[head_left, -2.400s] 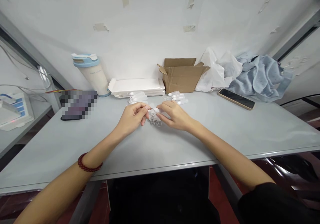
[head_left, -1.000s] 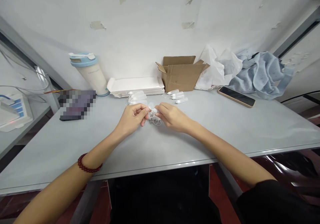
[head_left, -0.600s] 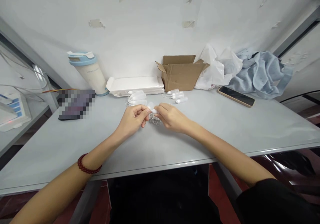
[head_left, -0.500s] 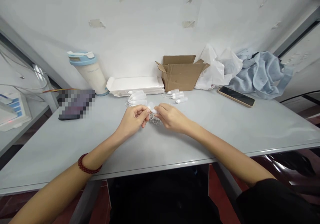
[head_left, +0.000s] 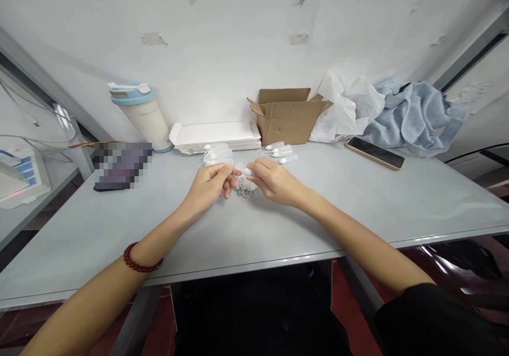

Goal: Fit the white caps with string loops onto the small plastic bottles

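Note:
My right hand [head_left: 274, 180] is closed around a small white bottle [head_left: 247, 172], whose narrow tip points left; most of its body is hidden in my fingers. Facing it, my left hand [head_left: 210, 182] pinches a thin pale string loop [head_left: 238, 172] between thumb and forefinger, close to the bottle's tip. Just below and between both hands lies a small heap of white string loops [head_left: 247, 190] on the table. Behind my left hand rests a pile of similar white bottles [head_left: 218, 153] with strings. A few more bottles [head_left: 282, 150] lie behind my right hand.
Along the wall stand a tumbler with a blue lid [head_left: 139, 114], a stack of flat white boxes [head_left: 217, 133], an open cardboard box [head_left: 288, 122], a white plastic bag [head_left: 342, 106] and light-blue cloth [head_left: 421, 117]. A phone [head_left: 376, 153] lies right; a pixelated object [head_left: 123, 167] lies left.
My hands have drawn slightly apart, and more of the bottle's tip now shows. The string loop is visible between them. Things on the table stay put.

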The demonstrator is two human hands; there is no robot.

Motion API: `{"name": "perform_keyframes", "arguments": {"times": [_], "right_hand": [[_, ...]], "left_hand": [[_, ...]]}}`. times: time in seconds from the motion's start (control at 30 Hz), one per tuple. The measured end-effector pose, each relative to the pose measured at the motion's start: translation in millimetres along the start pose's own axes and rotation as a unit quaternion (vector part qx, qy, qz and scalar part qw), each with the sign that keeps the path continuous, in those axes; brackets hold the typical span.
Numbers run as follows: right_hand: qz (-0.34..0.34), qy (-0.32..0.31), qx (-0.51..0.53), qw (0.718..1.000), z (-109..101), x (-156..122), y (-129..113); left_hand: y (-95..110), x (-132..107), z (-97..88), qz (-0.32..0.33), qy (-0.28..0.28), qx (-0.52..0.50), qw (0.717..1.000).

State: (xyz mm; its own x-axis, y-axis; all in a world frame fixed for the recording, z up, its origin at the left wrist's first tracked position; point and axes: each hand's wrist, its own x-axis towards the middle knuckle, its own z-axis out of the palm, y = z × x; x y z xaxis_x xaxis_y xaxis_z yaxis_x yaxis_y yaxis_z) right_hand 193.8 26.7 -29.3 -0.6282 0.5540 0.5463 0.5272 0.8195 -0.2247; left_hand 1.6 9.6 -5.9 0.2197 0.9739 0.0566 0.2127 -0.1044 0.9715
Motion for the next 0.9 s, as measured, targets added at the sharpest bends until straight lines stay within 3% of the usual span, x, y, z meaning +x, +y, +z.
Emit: {"name": "perform_keyframes", "arguments": {"times": [0.27,0.9], "right_hand": [[0.002,-0.009,0.002,1.000,0,0,-2],[-0.014,-0.016,0.017,1.000,-13,4,6]], "left_hand": [[5,-5,2.3,0.022,-0.001,0.047,0.999],[8,-6,4.6,0.041,0.007,0.033,0.999]]}}
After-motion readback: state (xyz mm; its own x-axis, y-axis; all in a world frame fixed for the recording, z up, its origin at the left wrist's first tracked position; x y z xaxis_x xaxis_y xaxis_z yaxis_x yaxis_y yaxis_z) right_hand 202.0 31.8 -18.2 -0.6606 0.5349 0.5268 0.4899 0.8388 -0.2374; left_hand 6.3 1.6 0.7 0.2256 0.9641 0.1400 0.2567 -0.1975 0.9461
